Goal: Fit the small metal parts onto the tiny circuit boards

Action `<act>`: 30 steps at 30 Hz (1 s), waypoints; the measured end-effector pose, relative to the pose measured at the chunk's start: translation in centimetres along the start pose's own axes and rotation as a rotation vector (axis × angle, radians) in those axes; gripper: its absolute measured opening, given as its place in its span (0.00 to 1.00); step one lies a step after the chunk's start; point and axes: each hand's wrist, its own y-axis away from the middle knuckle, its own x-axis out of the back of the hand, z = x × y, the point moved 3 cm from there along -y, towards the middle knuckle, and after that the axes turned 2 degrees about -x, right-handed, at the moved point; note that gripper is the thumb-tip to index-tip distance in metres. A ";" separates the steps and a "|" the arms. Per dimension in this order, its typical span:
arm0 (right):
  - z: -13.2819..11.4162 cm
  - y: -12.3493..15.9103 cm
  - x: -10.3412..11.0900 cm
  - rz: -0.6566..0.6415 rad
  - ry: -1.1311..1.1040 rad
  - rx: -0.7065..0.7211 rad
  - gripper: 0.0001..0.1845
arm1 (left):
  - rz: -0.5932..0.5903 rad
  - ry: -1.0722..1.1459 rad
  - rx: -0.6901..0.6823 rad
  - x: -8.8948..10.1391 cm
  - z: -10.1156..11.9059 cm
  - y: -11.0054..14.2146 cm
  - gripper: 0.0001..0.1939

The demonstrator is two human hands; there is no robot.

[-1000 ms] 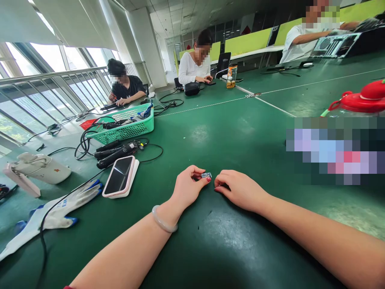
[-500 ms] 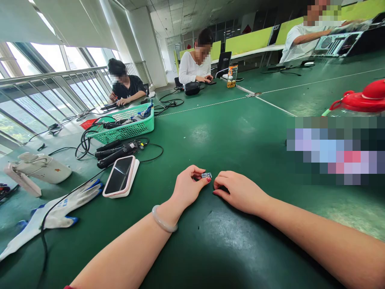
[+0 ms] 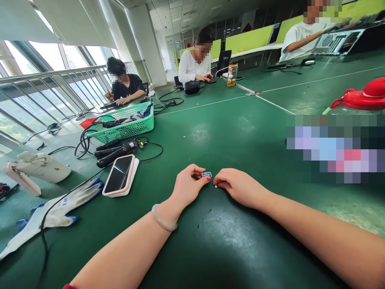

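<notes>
My left hand [image 3: 188, 188] rests on the green table [image 3: 228, 132] and pinches a tiny blue-and-silver part [image 3: 206, 174] between thumb and forefinger. A pale bangle sits on that wrist. My right hand [image 3: 237, 186] lies right beside it, fingers curled, fingertips close to the part's right side; whether it touches the part I cannot tell. Both forearms stretch in from the bottom of the view.
To the left lie a phone on a white pad [image 3: 120, 180], black handheld tools with cables [image 3: 117, 150], a green basket [image 3: 129, 124], a white-and-blue glove [image 3: 51, 212] and a white device [image 3: 39, 168]. A red-lidded bottle [image 3: 361, 100] stands right. Three people work at the far tables.
My right hand has crept slightly left, closer to the small part. The left hand and the part have stayed put.
</notes>
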 end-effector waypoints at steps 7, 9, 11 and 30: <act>0.4 0.1 0.4 0.065 0.097 -0.040 0.08 | 0.004 0.007 -0.004 0.1 -0.1 0.0 0.13; 0.4 0.2 0.5 0.064 0.129 -0.037 0.09 | -0.001 0.010 -0.003 0.1 -0.1 0.0 0.13; 0.3 0.3 0.6 0.059 0.159 -0.036 0.09 | -0.007 0.015 -0.003 0.0 -0.1 0.0 0.13; -1.4 0.7 0.8 0.286 0.103 0.073 0.12 | -0.120 -0.096 -0.048 -0.5 0.8 0.8 0.15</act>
